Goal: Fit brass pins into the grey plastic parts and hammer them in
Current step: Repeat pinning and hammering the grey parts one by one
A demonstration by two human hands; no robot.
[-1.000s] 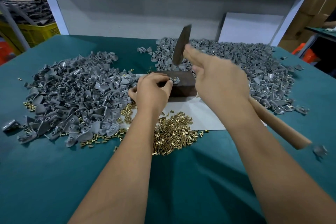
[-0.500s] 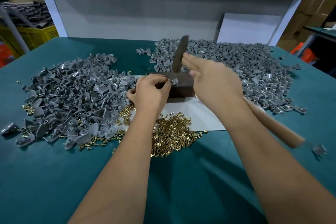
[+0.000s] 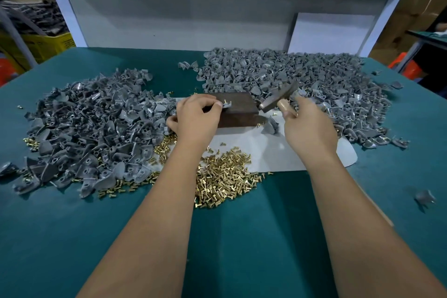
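Observation:
My left hand pinches a small grey plastic part with a brass pin standing in it, held on top of a dark brown block. My right hand grips the wooden handle of a hammer close to its dark head, which lies low just right of the block. A heap of loose brass pins lies between my forearms. One grey part lies loose on the white sheet by my right hand.
Large piles of grey plastic parts lie at the left and at the back right of the green table. A white sheet lies under the block. A stray grey part sits near the right edge. A grey panel closes the back.
The hammer head has swung down from upright above the block to a low position right of it. My right hand dropped and moved right. My left hand stays pinching the part.

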